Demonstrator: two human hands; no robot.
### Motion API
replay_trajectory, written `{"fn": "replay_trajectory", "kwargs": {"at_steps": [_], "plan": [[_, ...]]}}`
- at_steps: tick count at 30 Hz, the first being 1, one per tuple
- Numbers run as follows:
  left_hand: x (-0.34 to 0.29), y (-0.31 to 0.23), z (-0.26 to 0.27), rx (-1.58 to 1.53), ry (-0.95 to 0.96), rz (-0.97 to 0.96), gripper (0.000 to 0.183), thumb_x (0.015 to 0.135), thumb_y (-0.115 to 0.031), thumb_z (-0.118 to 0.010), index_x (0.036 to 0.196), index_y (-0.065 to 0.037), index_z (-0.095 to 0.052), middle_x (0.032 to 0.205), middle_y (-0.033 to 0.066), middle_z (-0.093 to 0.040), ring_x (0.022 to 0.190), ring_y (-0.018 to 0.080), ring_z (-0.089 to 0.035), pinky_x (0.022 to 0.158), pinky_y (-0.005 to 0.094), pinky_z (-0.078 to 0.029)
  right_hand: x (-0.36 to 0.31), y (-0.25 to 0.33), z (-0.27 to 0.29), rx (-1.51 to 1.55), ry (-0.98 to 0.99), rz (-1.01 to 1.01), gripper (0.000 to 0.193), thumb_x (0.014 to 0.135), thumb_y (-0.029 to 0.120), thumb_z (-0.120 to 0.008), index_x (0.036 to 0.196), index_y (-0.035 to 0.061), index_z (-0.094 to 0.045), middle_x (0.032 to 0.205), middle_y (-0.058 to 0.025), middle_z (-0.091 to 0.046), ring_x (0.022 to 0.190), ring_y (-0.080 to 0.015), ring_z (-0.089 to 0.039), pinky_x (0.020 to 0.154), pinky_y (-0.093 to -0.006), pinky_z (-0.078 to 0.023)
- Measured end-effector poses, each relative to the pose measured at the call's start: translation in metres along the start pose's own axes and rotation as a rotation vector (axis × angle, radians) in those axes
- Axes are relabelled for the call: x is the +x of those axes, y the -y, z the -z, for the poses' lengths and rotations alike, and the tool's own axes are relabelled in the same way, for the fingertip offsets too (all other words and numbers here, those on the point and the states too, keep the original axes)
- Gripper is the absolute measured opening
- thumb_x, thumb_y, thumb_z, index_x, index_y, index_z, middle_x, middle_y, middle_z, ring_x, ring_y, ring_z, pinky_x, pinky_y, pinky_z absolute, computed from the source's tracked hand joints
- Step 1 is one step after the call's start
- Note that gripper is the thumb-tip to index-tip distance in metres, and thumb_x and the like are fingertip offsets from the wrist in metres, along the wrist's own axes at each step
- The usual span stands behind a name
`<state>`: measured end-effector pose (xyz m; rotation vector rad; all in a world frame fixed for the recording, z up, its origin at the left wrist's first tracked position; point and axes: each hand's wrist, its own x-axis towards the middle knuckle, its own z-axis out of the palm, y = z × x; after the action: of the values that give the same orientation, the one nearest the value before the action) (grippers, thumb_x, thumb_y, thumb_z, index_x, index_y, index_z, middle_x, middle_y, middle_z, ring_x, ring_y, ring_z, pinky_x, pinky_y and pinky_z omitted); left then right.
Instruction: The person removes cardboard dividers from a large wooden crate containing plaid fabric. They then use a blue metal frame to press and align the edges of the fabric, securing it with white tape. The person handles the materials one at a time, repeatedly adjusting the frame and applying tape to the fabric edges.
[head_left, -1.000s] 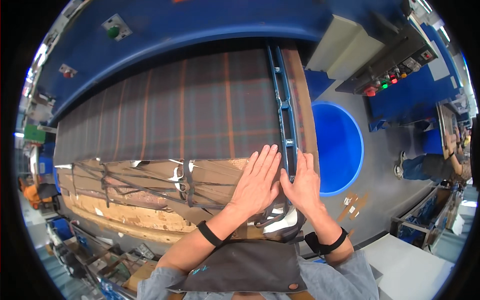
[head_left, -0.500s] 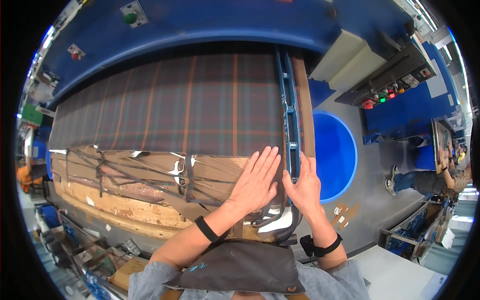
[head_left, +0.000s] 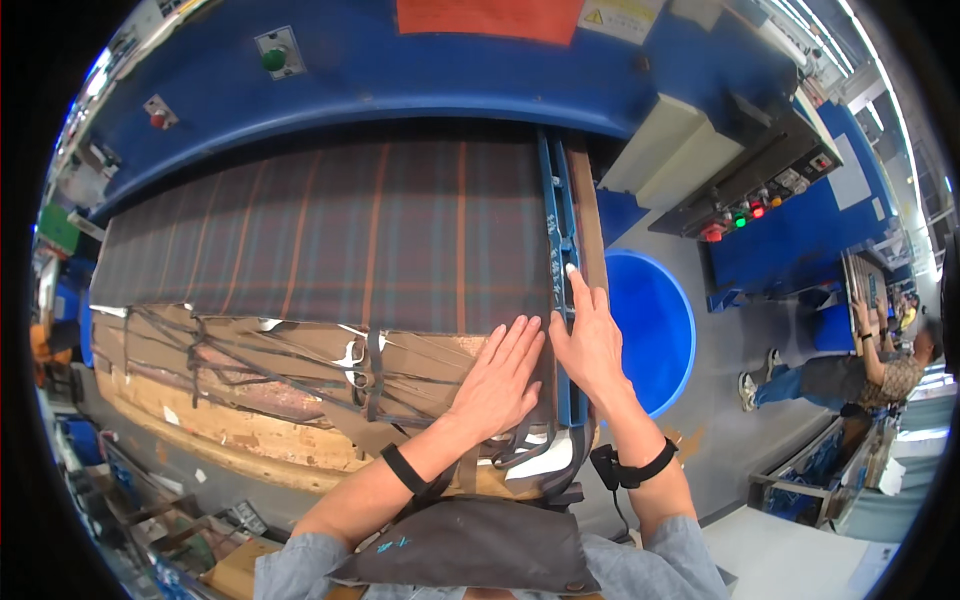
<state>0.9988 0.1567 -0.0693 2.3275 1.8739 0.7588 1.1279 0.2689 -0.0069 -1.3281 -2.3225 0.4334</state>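
Observation:
A dark plaid fabric [head_left: 320, 230] with orange and green stripes lies spread over a worn board. On its right part rests a long, narrow blue cutting die [head_left: 558, 215] with crosspieces, running from under the machine to the near edge. My left hand [head_left: 495, 380] lies flat, fingers together, at the fabric's near right corner, just left of the die. My right hand [head_left: 592, 345] holds the die's near half, thumb at its left side and index finger stretched along its top. The undersides of the right fingers are hidden.
A blue machine [head_left: 350, 80] spans the far side. Right of the board stands a blue tub [head_left: 655, 330], with a button panel [head_left: 750, 200] beyond it. Dark straps [head_left: 375, 375] hang over the board's near side [head_left: 240, 430]. Another person [head_left: 850, 375] stands at far right.
My right hand has slid farther up along the die, its index finger now stretched out on it. My left hand stays flat by the fabric's corner. The whole view has shifted slightly.

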Motion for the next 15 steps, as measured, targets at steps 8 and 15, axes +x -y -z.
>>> {"fn": "replay_trajectory", "kwargs": {"at_steps": [8, 15], "plan": [[0.015, -0.004, 0.004, -0.563, -0.245, 0.089, 0.060, 0.099, -0.007, -0.059, 0.154, 0.004, -0.038, 0.157, 0.0227, -0.043, 0.147, 0.0376, -0.041, 0.121, 0.0467, -0.036, 0.008, -0.002, 0.024, 0.025, 0.176, -0.015, 0.058, 0.095, 0.023, -0.061, 0.150, 0.0076, -0.049, 0.106, -0.0245, -0.055, 0.097, -0.0457, -0.064, 0.085, -0.0504, -0.054], [0.064, 0.011, -0.007, -1.702, -0.163, 0.632, 0.051, 0.108, -0.020, -0.054, 0.153, 0.001, -0.042, 0.143, 0.0151, -0.058, 0.128, 0.0238, -0.061, 0.109, 0.0360, -0.050, 0.021, -0.005, 0.037, 0.157, 0.226, 0.060, 0.045, 0.096, 0.028, -0.061, 0.137, 0.0095, -0.062, 0.097, -0.0219, -0.056, 0.096, -0.0408, -0.063, 0.087, -0.0477, -0.052]]}}
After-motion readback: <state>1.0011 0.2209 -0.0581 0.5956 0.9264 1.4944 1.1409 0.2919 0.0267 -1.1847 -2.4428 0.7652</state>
